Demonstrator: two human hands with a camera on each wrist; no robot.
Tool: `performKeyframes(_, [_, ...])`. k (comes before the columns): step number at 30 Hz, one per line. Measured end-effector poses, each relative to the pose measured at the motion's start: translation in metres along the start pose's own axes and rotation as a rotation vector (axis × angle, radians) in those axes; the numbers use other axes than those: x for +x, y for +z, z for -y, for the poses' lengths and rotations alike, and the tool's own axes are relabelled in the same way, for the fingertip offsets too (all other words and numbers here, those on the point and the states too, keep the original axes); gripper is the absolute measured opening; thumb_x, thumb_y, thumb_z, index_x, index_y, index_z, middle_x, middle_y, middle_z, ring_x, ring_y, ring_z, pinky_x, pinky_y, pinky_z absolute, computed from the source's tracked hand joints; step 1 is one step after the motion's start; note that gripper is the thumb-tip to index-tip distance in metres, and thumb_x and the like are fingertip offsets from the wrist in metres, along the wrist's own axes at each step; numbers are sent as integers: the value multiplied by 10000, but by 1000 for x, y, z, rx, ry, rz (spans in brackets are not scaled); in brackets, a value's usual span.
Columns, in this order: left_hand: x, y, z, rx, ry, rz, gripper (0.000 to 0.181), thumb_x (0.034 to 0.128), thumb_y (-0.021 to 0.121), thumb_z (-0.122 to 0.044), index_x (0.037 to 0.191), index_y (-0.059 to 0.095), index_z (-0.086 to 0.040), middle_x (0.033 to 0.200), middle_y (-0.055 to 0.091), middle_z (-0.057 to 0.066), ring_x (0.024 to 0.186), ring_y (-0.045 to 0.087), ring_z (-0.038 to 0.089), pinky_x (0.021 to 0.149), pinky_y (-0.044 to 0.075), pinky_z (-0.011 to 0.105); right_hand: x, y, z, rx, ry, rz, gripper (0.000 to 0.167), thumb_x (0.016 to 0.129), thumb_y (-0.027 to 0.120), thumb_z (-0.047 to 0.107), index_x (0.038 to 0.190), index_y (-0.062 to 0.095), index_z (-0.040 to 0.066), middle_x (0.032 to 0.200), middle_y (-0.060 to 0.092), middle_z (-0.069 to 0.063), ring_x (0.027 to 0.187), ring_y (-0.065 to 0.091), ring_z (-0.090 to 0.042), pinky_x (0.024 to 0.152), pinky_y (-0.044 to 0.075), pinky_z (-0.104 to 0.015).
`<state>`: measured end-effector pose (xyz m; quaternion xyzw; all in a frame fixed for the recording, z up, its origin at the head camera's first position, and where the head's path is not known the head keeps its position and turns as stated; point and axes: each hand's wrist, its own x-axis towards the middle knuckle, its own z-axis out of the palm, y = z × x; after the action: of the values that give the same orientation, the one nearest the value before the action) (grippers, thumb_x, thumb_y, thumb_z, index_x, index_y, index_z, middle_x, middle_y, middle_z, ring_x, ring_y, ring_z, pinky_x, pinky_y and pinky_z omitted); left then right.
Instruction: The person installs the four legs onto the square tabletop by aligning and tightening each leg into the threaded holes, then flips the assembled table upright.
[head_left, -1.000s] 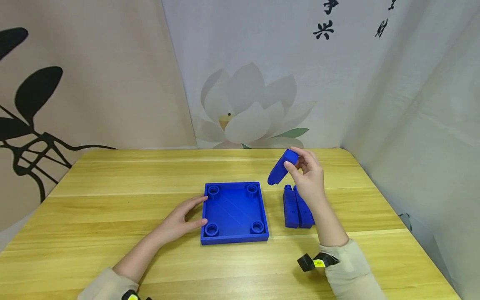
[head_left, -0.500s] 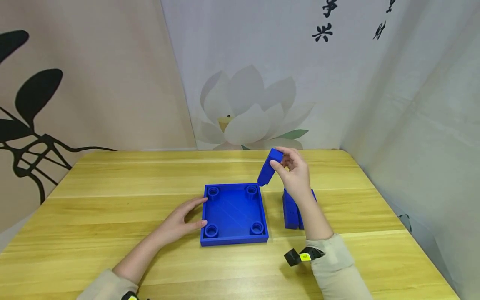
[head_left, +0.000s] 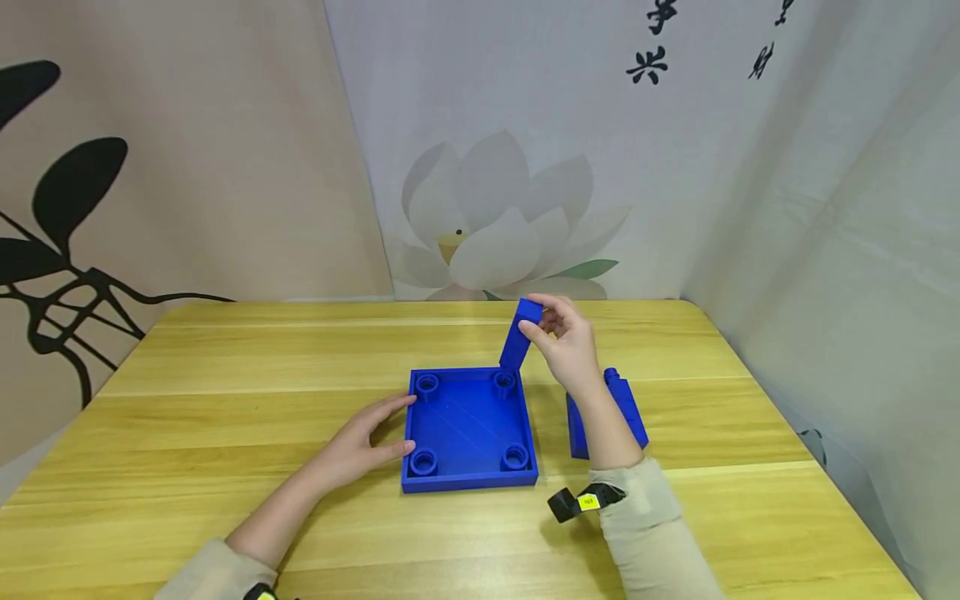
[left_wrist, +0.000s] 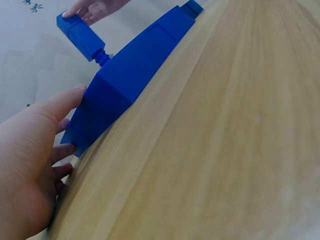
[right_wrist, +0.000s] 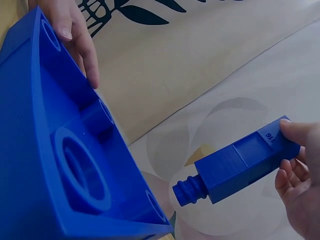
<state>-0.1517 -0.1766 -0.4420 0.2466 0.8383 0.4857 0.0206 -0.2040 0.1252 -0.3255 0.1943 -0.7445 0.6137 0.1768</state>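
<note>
A square blue tabletop piece [head_left: 468,425] lies hollow side up on the table, with a round socket in each corner. My left hand [head_left: 358,443] touches its left edge, thumb and fingers spread along the side. In my right hand [head_left: 567,350] I pinch a blue table leg [head_left: 519,337] by its thick end. The leg leans above the far right socket [head_left: 504,382], threaded end down. In the right wrist view the threaded tip [right_wrist: 190,191] shows apart from the tabletop piece.
Several blue pieces lie right of the tabletop piece: one leg [head_left: 631,408] and another [head_left: 577,432], partly hidden under my right forearm. The wooden table [head_left: 225,400] ends at a printed curtain [head_left: 510,167] behind.
My right hand has carried the leg leftward, from above the lying legs to over the far right socket, turning it more upright. The left hand and the tabletop piece have stayed in place.
</note>
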Motion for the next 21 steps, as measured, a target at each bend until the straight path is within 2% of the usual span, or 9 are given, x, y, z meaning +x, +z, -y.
performKeyframes(15, [0, 1, 5, 9, -6, -5, 646, 865, 731, -253, 1418, 455, -66, 1447, 404, 186, 1339, 334, 376, 1074, 262, 533, -4, 8, -1, -42, 37, 32, 322, 861, 661, -73, 1168, 589, -136, 965, 523, -192, 792, 489, -224, 698, 445, -246])
performKeyframes(21, [0, 1, 3, -9, -2, -8, 625, 867, 730, -219, 1410, 464, -61, 1427, 430, 181, 1332, 349, 368, 1075, 264, 523, -2, 8, -19, -47, 74, 34, 333, 862, 682, -32, 1183, 609, -85, 966, 525, -144, 794, 509, -235, 708, 455, -334])
